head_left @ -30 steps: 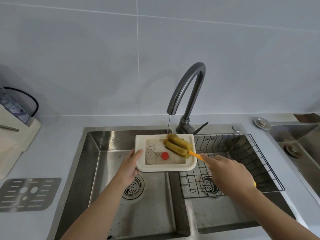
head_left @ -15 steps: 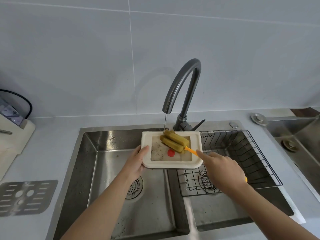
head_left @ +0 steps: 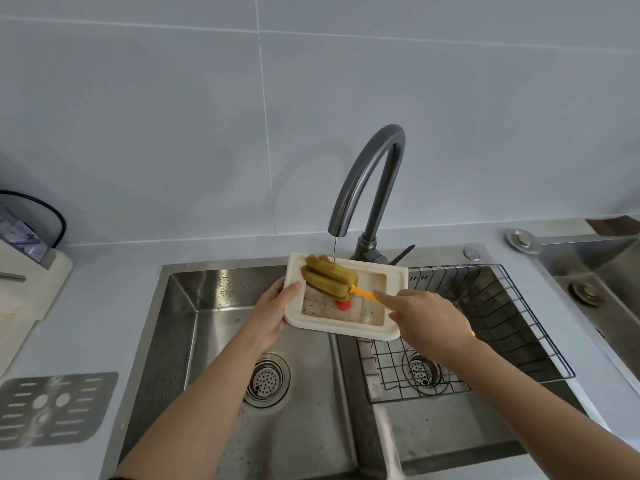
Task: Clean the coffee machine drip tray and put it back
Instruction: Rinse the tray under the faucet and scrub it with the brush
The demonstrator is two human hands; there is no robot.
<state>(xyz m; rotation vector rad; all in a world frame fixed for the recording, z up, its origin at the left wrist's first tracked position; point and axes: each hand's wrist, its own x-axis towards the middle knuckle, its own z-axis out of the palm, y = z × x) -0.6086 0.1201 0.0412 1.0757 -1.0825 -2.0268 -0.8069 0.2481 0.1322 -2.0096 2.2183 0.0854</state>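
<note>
Over the sink (head_left: 180, 323), under the thin faucet (head_left: 367, 174) stream: cream drip tray (head_left: 394, 282) gripped by left hand (head_left: 273, 313), right hand (head_left: 426, 317) clamped round sponge brush (head_left: 329, 277) (specks in tray).

Two bare forearms and hands (head_left: 429, 320), no sleeves, rings or watch

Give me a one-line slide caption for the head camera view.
Left hand holds the drip tray under the running faucet while right hand scrubs with a sponge brush.
</note>
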